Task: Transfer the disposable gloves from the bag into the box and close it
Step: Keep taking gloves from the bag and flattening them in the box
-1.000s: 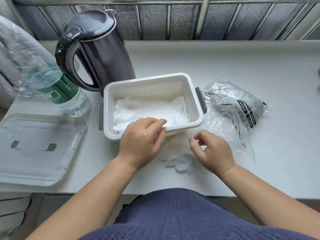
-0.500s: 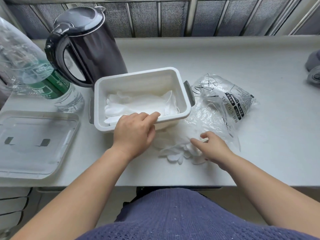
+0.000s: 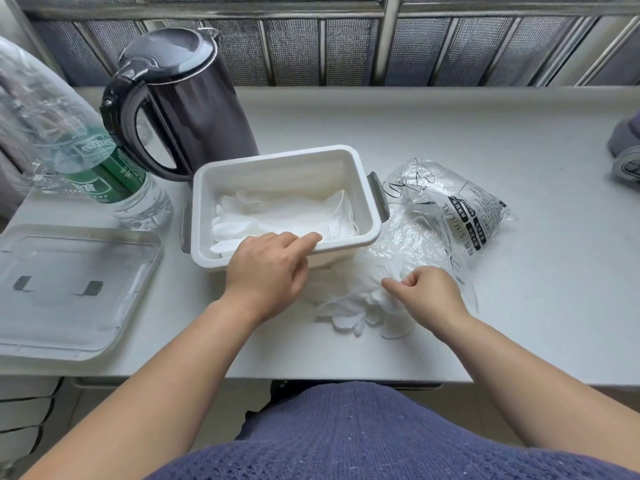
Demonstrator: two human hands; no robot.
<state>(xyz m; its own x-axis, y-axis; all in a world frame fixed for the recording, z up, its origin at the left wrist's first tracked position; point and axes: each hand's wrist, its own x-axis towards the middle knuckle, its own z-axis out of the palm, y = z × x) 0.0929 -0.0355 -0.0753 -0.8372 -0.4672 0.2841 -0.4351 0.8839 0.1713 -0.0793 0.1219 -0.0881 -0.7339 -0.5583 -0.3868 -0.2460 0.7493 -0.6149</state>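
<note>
Currently, the left hand (image 3: pixel 266 271) is resting on the near rim of the white box (image 3: pixel 346 157), with its fingers lying fairly straight over the rim and the thumb against the outer wall; it is gripping nothing. The box is standing open midway between the front and back edges of the worktop (image 3: pixel 519 133), and the stacked gloves (image 3: pixel 277 216) are lying flat on its floor. The right hand (image 3: pixel 429 292) is lying curled near the front edge, with thumb and forefinger pinching the loose gloves (image 3: pixel 356 306). These are lying in a heap on the worktop, just in front of the box's right near corner. The clear printed bag (image 3: pixel 446 202) is lying crumpled immediately right of the box, touching the heap. The transparent lid (image 3: pixel 69 289) is lying flat at the front left corner. A dark electric kettle (image 3: pixel 187 109) is standing behind the box's left end, and a water bottle (image 3: pixel 104 168) is lying on its side between kettle and lid.
</note>
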